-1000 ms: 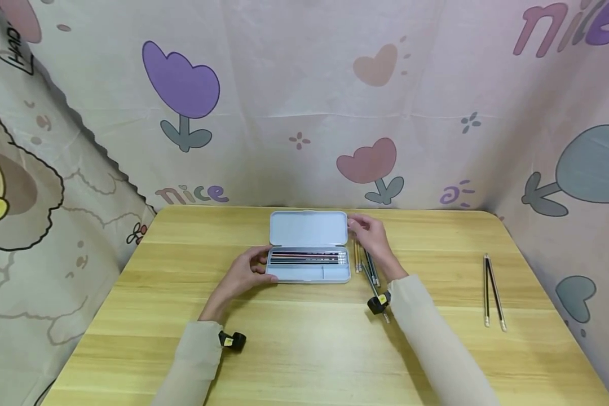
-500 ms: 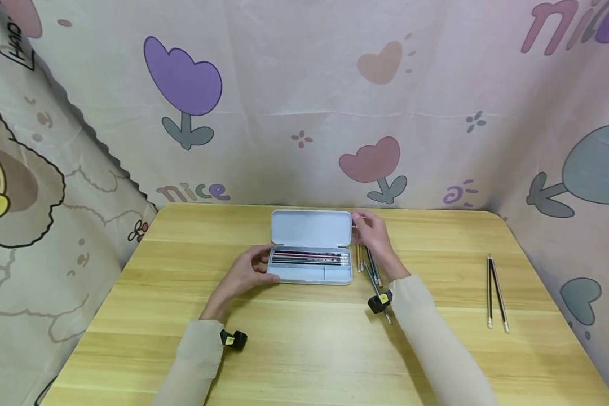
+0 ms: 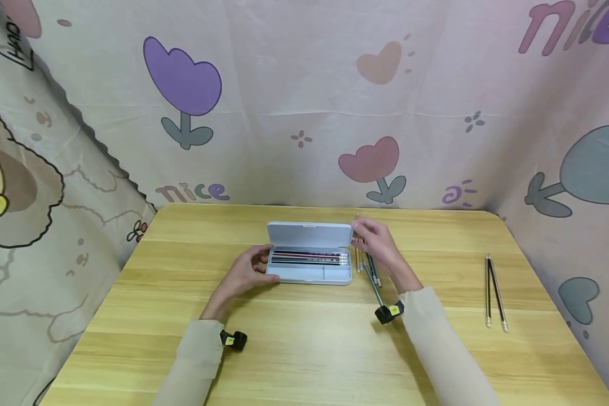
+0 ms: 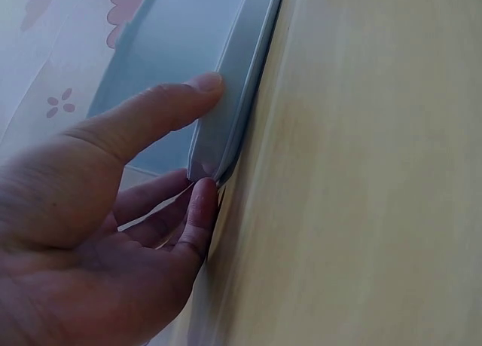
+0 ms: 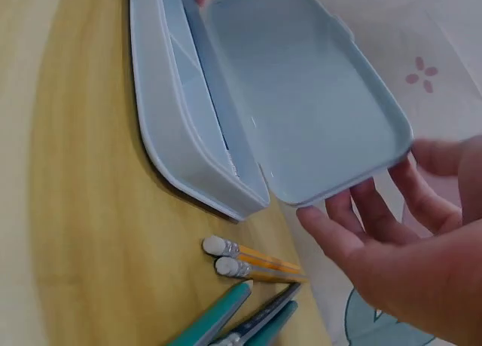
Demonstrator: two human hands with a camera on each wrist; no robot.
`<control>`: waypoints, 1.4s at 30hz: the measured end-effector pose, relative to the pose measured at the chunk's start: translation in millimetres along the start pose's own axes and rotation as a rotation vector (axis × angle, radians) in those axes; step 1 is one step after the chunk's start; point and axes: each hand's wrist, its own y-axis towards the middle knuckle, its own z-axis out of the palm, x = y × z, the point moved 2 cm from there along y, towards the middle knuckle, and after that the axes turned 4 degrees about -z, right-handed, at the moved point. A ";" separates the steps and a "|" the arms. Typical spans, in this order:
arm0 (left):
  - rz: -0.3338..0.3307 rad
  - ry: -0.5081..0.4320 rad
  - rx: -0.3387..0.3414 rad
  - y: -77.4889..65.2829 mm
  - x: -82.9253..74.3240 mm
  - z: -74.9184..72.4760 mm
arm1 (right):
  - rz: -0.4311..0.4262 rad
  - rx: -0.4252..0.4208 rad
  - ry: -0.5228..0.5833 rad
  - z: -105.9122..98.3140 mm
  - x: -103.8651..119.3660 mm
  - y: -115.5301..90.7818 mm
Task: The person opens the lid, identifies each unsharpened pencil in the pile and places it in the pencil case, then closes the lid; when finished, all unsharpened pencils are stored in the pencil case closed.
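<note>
A pale blue pencil case (image 3: 295, 273) lies on the table with its lid (image 3: 309, 234) raised and tilted. Several dark pencils (image 3: 307, 258) are lined up in its long rear compartment; the front compartments hold nothing visible. My left hand (image 3: 243, 272) grips the left end of the case, thumb along its front wall and fingers at the corner in the left wrist view. On the other side, my right hand (image 3: 378, 243) pinches the right edge of the lid between thumb and fingers. Two yellow pencils (image 5: 256, 261) lie just beside the case, under the right hand.
Next to the yellow pencils lie teal and dark pencils (image 5: 215, 316), partly hidden by the right hand and wrist camera in the head view. Two black pencils (image 3: 494, 293) lie farther right on the wooden table (image 3: 304, 349). A patterned cloth (image 3: 264, 84) hangs behind.
The lid has tipped forward from leaning back, and its top edge is now nearer. My right hand has moved with it, slightly toward me. The left hand has stayed in place.
</note>
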 end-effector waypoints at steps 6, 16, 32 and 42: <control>0.000 0.012 0.008 -1.2 0.2 -1.9 | -0.016 0.039 -0.025 3.5 -5.6 -15.2; -0.061 0.007 0.003 -2.8 -2.6 -1.4 | -0.110 0.037 -0.255 10.7 -13.7 -31.9; 0.068 -0.085 0.067 -0.3 4.9 -7.0 | -0.076 0.098 -0.364 12.2 -26.6 -39.7; 0.033 -0.106 0.096 -0.6 8.1 -12.5 | -0.035 0.090 -0.427 14.9 -31.1 -39.5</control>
